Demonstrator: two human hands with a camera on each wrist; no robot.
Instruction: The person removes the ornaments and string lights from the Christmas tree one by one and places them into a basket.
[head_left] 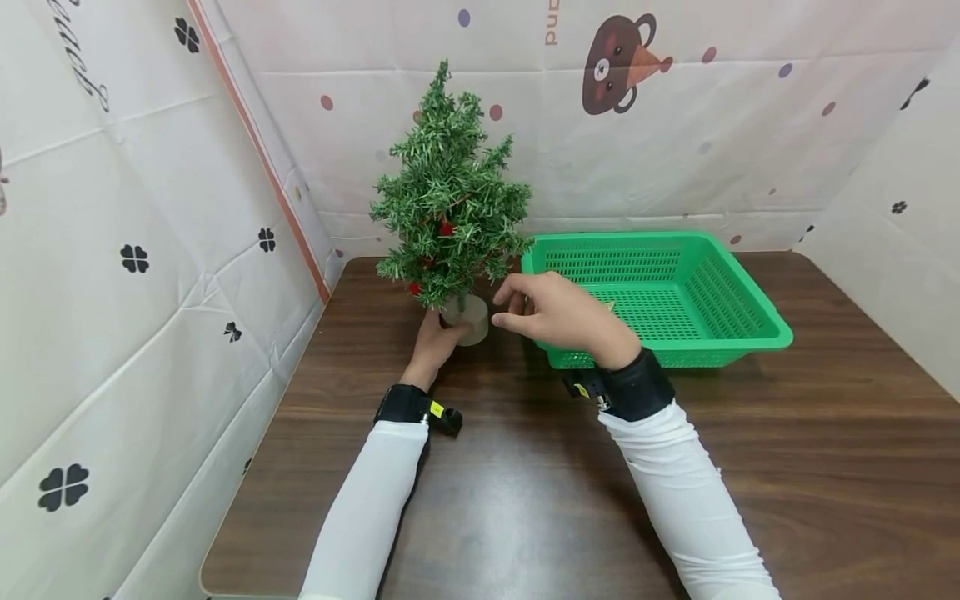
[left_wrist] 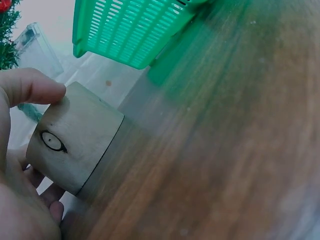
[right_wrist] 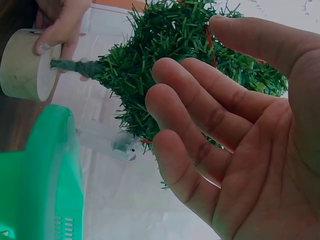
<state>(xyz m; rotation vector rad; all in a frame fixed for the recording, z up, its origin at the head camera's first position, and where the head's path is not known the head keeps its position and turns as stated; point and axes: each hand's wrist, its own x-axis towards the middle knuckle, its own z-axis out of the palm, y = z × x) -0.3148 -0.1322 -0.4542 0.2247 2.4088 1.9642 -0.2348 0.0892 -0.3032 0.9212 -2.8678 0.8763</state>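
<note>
A small artificial Christmas tree [head_left: 450, 192] with a few red ornaments stands upright at the back left of the table. Its round wooden base [left_wrist: 82, 130] is held by my left hand [head_left: 435, 343], thumb on top and fingers around the side. Just right of the base, my right hand [head_left: 566, 315] hovers beside the lower branches. In the right wrist view its fingers [right_wrist: 192, 135] are relaxed and slightly bent, with nothing between them. Red wire [right_wrist: 209, 37] shows among the branches. A clear plastic box [right_wrist: 107, 140] is beside the tree in the right wrist view.
Right of the tree sits a green plastic basket [head_left: 738, 342] with slotted walls, partly behind my right hand. A small pale item [head_left: 610, 306] shows inside it. The brown wooden table [head_left: 525, 500] meets a patterned white sheet [head_left: 750, 150] at the back.
</note>
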